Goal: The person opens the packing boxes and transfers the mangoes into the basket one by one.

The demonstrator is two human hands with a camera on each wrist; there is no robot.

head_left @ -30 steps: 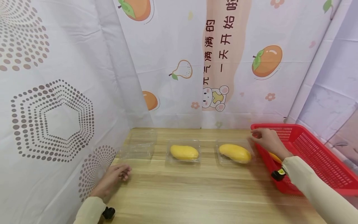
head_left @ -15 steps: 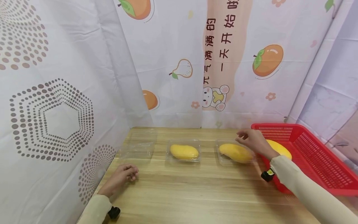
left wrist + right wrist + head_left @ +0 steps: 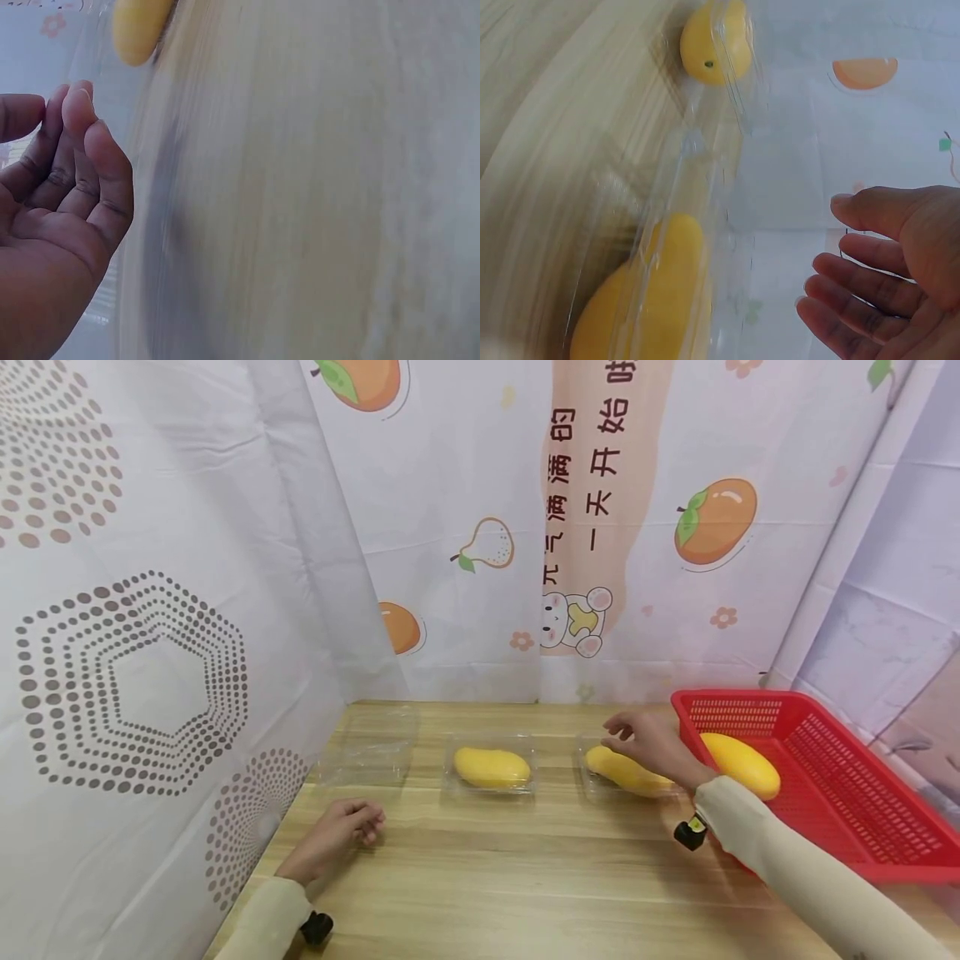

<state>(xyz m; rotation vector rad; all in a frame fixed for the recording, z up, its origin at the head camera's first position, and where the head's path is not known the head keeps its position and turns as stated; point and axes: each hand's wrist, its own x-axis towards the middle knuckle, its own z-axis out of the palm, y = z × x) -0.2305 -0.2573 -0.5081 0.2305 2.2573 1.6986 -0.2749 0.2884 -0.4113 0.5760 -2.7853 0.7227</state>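
Two clear plastic boxes hold one yellow mango each: the middle mango (image 3: 492,768) and the right mango (image 3: 621,770). Above the right box (image 3: 592,789) hovers my right hand (image 3: 651,745), fingers loosely bent and holding nothing; it overlaps that mango's far end in the head view. The right wrist view has the hand's fingers apart, away from the boxed fruit. My left hand (image 3: 341,833) is over the table at the left, fingers loosely curled with nothing in them. Nearest to it is a clear box (image 3: 367,760) with no fruit inside.
A red plastic basket (image 3: 862,793) stands at the right, with another mango (image 3: 741,765) against its left wall. Patterned white curtains (image 3: 450,635) hang behind and to the left of the wooden table (image 3: 510,877).
My right hand has moved left from the basket's rim to over the right box, uncovering the mango in the basket. My left hand has shifted a little right.
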